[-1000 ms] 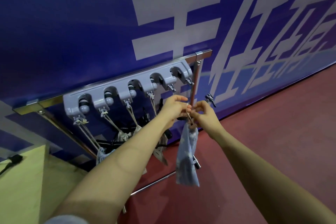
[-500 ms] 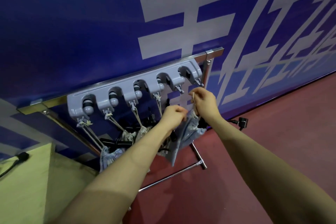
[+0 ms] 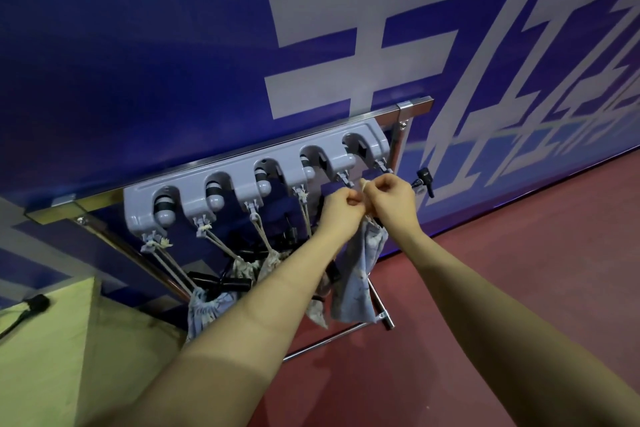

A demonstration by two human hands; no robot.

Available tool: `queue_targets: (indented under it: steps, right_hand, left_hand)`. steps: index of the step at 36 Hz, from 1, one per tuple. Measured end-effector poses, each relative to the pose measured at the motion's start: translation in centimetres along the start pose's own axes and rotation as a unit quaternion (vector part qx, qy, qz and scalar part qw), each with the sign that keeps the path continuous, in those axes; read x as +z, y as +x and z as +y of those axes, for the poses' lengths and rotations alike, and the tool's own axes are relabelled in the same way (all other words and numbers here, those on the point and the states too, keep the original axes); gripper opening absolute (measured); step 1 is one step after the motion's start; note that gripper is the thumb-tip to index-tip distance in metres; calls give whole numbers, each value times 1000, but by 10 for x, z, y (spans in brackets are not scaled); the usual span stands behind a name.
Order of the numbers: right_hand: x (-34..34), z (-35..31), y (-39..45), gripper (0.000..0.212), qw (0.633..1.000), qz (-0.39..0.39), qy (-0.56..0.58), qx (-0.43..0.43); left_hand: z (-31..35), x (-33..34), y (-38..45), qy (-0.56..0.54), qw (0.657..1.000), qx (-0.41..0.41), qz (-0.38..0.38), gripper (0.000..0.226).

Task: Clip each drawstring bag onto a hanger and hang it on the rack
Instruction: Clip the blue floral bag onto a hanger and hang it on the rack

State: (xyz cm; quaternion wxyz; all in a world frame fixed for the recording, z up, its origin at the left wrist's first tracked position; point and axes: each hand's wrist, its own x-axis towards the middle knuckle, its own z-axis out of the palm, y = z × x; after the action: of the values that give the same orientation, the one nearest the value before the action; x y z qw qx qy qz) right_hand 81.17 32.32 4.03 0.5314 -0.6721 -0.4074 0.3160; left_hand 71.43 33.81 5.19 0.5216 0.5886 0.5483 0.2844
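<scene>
Since a second ago I've raised both hands from beside the rack post to the grey hanger bar. My left hand pinches the cord; my right hand pinches it too, under the fifth clip. The blue drawstring bag dangles just below them.

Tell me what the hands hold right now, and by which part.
Both the left hand and right hand pinch the drawstring at the top of the blue drawstring bag, which hangs below.
</scene>
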Motion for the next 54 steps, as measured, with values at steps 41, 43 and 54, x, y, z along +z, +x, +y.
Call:
queue_targets:
  steps: [41, 43, 54]
  right_hand:
    - [30, -25, -70, 18, 978, -104, -174, 52]
    - [39, -33, -84, 20, 976, -117, -179, 35]
    - [142, -84, -172, 15, 961, -206, -176, -50]
  left_hand:
    - [-15, -61, -54, 47, 996, -50, 58, 20]
    - [-18, -78, -66, 54, 996, -39, 64, 22]
    - [-63, -212, -147, 11, 989, -35, 145, 27]
